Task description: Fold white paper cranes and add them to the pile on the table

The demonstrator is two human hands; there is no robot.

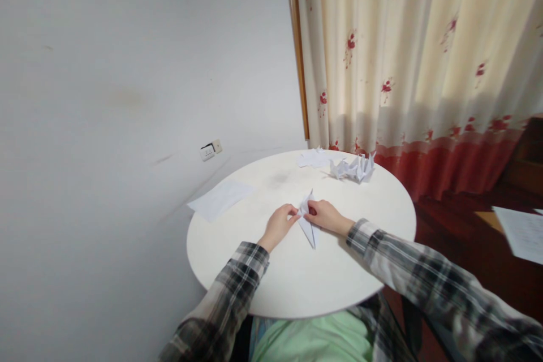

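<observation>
A folded piece of white paper [309,230], long and pointed at both ends, lies between my hands over the middle of the round table. My left hand [280,224] pinches its left edge between thumb and fingers. From the other side my right hand [328,216] grips the paper near its middle, with the fingertips curled against it. One narrow tip points away from me and a split, pointed end faces me. My fingers cover part of the folds in the centre.
The white round table [229,257] stands against a pale wall. A flat sheet of paper [220,198] overhangs its left edge. At the back right are several folded paper figures [358,168] and some paper pieces [314,157]. A curtain [416,68] hangs behind.
</observation>
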